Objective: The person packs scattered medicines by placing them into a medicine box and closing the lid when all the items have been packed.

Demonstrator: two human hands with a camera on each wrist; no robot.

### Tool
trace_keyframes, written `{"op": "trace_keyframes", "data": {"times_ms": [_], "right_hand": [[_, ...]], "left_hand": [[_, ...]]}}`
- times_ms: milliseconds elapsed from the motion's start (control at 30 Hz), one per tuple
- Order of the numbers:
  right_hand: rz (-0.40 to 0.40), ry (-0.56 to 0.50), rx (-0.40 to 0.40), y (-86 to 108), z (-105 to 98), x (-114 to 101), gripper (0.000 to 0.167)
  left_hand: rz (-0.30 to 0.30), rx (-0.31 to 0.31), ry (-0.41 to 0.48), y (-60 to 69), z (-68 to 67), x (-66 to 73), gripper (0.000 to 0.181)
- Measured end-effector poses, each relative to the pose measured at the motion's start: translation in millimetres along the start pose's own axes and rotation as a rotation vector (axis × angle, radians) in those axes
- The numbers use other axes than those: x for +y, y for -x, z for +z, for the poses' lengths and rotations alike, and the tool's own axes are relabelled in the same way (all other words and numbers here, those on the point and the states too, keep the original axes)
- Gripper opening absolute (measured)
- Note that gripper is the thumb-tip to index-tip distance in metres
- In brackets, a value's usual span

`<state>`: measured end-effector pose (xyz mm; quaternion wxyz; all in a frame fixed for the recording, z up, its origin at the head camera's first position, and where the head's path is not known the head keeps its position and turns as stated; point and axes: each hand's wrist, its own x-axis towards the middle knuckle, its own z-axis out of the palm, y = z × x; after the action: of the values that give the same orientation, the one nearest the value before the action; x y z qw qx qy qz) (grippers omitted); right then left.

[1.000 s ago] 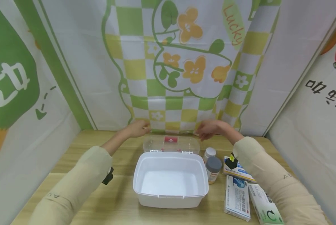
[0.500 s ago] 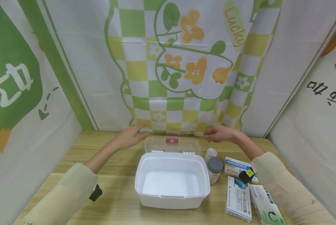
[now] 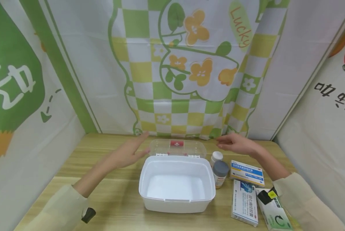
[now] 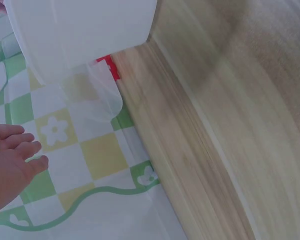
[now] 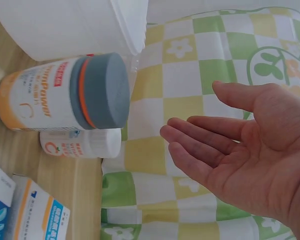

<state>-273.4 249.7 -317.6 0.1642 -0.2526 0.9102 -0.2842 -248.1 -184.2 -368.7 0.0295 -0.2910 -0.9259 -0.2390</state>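
Note:
A white box [image 3: 176, 186] stands with its top uncovered and nothing inside. Its clear lid [image 3: 160, 147], with a red label, lies folded back behind it. My left hand [image 3: 126, 153] hovers left of the lid, fingers extended and holding nothing. Behind the bottles, my right hand [image 3: 237, 143] is relaxed and empty; in the right wrist view its palm [image 5: 250, 160] shows, fingers slightly bent. A bottle with a grey cap [image 3: 220, 173] and a smaller white-capped bottle [image 3: 217, 157] stand against the box's right side.
Medicine boxes lie on the table's right: a blue and white one [image 3: 247, 174], a white one [image 3: 244, 203] and a green and white one [image 3: 274, 211]. A checkered curtain [image 3: 179, 107] hangs behind the wooden table [image 3: 114, 195].
Both hands have moved away from the lid's ends, left hand toward the left and nearer, right hand toward the right. The fingers of both have straightened. The box and bottles stay in place.

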Motion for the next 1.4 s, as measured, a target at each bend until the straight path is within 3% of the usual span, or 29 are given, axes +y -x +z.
{"op": "trace_keyframes", "data": {"times_ms": [167, 500, 733, 933, 1133, 1400], "right_hand": [[-0.026, -0.031, 0.015, 16.2, 5.4, 3.4, 0.05], [-0.051, -0.096, 0.028, 42.3, 20.5, 15.7, 0.055], [-0.066, -0.179, 0.037, 50.6, 39.4, 32.7, 0.063], [-0.074, -0.23, 0.046, 52.4, 56.6, 45.0, 0.068], [-0.106, -0.212, 0.051, 50.1, 68.8, 50.1, 0.065], [-0.11, -0.27, 0.048, 46.9, 79.1, 54.9, 0.057]], "left_hand": [[0.003, -0.018, 0.006, 13.3, 4.8, 9.5, 0.076], [0.065, -0.035, -0.023, 44.5, 20.4, 24.8, 0.08], [0.082, -0.036, -0.114, 65.6, 32.2, 32.7, 0.081], [0.145, -0.03, -0.196, 73.0, 36.9, 36.8, 0.082], [0.205, -0.01, -0.276, 78.1, 41.8, 36.0, 0.078], [0.287, 0.018, -0.351, 82.7, 41.7, 33.4, 0.069]]}}
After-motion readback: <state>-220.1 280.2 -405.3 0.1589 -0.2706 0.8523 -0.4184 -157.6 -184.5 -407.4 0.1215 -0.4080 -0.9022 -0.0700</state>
